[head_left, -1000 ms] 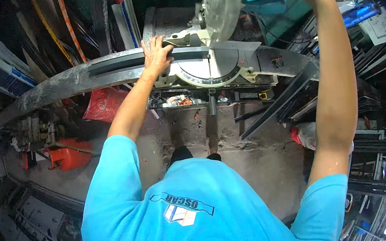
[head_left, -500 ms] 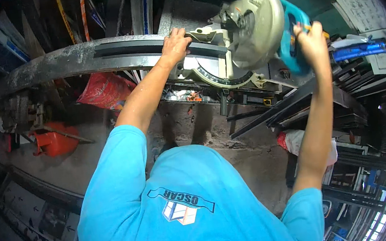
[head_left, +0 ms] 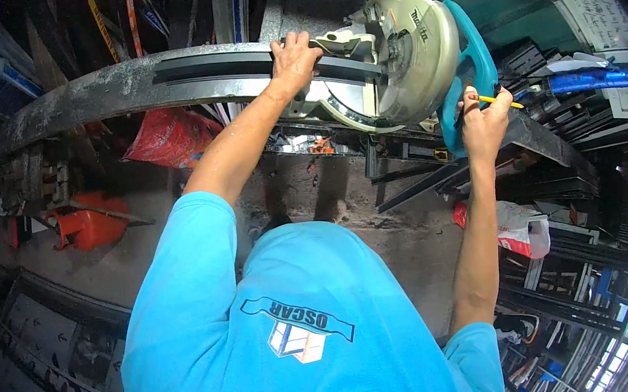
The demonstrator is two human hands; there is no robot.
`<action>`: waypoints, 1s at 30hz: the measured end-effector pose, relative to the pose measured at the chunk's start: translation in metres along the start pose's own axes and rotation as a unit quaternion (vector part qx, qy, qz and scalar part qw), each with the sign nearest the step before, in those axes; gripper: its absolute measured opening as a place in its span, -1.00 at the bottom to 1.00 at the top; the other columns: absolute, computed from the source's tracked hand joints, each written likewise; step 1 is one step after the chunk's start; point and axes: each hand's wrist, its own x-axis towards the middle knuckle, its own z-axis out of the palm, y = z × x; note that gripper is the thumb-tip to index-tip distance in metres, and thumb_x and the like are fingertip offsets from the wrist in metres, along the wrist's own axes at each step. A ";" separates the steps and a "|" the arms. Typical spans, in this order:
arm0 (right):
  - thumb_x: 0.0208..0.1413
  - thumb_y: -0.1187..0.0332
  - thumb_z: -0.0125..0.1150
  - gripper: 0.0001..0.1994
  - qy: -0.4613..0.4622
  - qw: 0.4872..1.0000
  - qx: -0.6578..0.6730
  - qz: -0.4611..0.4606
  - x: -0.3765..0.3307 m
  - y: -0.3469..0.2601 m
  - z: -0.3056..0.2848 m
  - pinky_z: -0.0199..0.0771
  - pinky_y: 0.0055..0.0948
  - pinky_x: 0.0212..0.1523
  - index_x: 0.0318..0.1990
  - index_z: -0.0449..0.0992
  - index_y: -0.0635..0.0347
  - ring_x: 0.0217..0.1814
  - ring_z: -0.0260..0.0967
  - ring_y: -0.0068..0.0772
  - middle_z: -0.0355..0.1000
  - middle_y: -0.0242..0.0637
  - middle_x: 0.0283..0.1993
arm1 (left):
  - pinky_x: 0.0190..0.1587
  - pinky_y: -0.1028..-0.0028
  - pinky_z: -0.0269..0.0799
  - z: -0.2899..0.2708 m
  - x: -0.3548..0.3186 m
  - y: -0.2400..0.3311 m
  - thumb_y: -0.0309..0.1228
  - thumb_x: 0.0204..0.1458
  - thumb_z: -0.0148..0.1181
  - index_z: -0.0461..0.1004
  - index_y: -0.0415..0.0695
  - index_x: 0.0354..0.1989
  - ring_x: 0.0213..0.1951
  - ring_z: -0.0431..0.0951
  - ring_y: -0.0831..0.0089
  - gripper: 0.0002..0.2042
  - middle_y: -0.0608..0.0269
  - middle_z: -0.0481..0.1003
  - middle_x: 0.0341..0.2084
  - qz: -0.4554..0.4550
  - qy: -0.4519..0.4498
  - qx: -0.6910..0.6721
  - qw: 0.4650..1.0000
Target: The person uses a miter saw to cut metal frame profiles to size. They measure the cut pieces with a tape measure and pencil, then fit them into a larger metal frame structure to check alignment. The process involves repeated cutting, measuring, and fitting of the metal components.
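Note:
My left hand (head_left: 295, 61) presses a long dark metal profile (head_left: 212, 66) down onto the bench beam, fingers wrapped over its top beside the saw. The profile runs across the base of a cream and teal mitre saw (head_left: 422, 57), and its right end goes in under the guard. The blade is mostly hidden there. Closed round the saw's teal handle (head_left: 476, 58), near its lower part, is my right hand (head_left: 485, 124). A yellow pencil (head_left: 505, 102) sticks out sideways from between that hand's fingers.
Dusty bench beam (head_left: 105, 88) curves off leftward. Below it hang a red sack (head_left: 170, 139) and, on the floor, an orange-red container (head_left: 94, 221). Stacked dark metal lengths (head_left: 547, 148), a blue tool-like cylinder (head_left: 594, 80) and a white-red bag (head_left: 522, 229) lie to the right.
The saw head has come down and nearer to me, and my right hand moved with its handle, lower and leftward. My left hand stays on the profile, slightly farther right in view.

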 end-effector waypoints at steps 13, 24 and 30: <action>0.19 -0.31 -0.05 -0.30 -0.192 0.917 0.247 0.249 0.096 -0.049 -0.037 0.53 -0.39 -0.49 -0.14 0.43 0.33 -0.51 0.49 -0.35 0.50 -0.10 -0.40 | 0.07 -0.06 0.20 0.001 0.009 0.012 -0.29 -0.26 0.47 0.63 0.16 -0.19 0.09 0.29 0.17 -0.65 0.22 0.36 -0.11 -0.042 -0.045 0.065 0.996; 0.21 -0.24 -0.01 -0.39 -0.209 0.899 0.287 0.256 0.096 -0.045 -0.039 0.41 -0.46 -0.55 -0.23 0.48 0.26 -0.59 0.40 -0.45 0.46 -0.26 -0.53 | 0.06 -0.02 0.21 0.005 0.011 0.015 -0.28 -0.25 0.46 0.65 0.14 -0.21 0.07 0.31 0.18 -0.67 0.21 0.39 -0.10 -0.051 -0.047 0.089 0.994; 0.24 -0.23 -0.06 -0.39 -0.174 0.903 0.299 0.254 0.062 -0.035 -0.029 0.42 -0.47 -0.57 -0.27 0.49 0.28 -0.64 0.37 -0.47 0.44 -0.27 -0.56 | 0.06 -0.03 0.21 0.004 0.009 0.015 -0.28 -0.26 0.47 0.65 0.14 -0.20 0.08 0.31 0.18 -0.66 0.21 0.38 -0.10 -0.053 -0.041 0.094 0.993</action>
